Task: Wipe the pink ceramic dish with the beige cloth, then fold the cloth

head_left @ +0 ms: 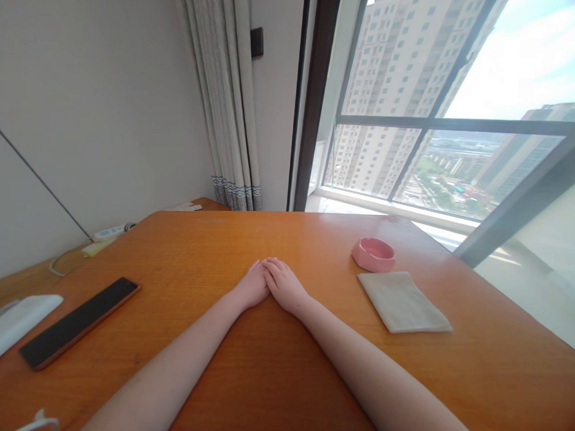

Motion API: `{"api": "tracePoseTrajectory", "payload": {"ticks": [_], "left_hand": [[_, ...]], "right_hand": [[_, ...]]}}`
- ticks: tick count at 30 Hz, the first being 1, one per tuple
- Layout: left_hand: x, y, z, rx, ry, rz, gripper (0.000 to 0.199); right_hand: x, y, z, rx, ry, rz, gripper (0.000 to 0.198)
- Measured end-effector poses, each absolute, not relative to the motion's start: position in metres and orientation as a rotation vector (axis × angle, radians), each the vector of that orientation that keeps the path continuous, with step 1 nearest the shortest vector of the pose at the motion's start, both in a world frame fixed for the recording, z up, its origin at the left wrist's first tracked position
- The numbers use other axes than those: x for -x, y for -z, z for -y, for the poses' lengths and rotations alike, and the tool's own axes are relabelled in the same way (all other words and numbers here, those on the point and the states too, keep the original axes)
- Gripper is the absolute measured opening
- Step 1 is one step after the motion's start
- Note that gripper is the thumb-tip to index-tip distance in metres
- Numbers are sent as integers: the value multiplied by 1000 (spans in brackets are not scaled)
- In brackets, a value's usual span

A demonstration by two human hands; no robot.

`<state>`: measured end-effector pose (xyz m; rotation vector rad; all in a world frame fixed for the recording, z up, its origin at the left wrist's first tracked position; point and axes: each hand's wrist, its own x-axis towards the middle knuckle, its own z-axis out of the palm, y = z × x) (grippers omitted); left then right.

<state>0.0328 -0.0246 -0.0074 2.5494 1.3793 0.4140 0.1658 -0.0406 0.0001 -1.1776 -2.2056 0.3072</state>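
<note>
Both my hands rest together on the wooden table [263, 378], near the middle of the view. My right hand [287, 286] lies over the fingers of my left hand [253, 285], its own fingers stretched out and holding nothing. The left one is flat on the wood, its fingers partly covered, with no object visible in it. To the right, a folded beige cloth [404, 301] lies flat, and just behind it stands a pink bowl [373, 254] with angular sides. Neither hand touches them.
A black phone-like slab [79, 324] lies at the left, beside a white object [17, 325] cut off by the frame. A power strip [110, 233] with cables sits along the wall. A white cable [39, 422] shows at bottom left. Curtain [235, 100] and windows stand beyond the table.
</note>
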Motion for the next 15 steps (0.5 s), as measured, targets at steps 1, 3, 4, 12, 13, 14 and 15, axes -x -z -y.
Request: {"api": "tracePoseTrajectory", "payload": {"ticks": [1,3,4,12,13,14,15], "left_hand": [[-33,7,25,-2549,-410,-1378,47],[-33,8,24,-2547,-407,-1379,47],[-32,10,23,-2548,-410,-1379,47],[-34,13,20,-2560,-462,-1343,44],[-33,11,20,-2563,-481,-1330,43],[-32,9,20,-2566,-503,-1316,42],[-31,7,19,-2568,-523,-1302,41]], "right_hand": [[-166,0,41,1180,-310,2205,37],[-166,0,40,1182,-315,2203,37],[-167,0,40,1180,-317,2203,38],[-164,2,41,1184,-281,2230,38],[-164,1,42,1220,-232,2234,38],[-166,-2,42,1267,-158,2226,38],[-169,-5,41,1320,-63,2203,39]]}}
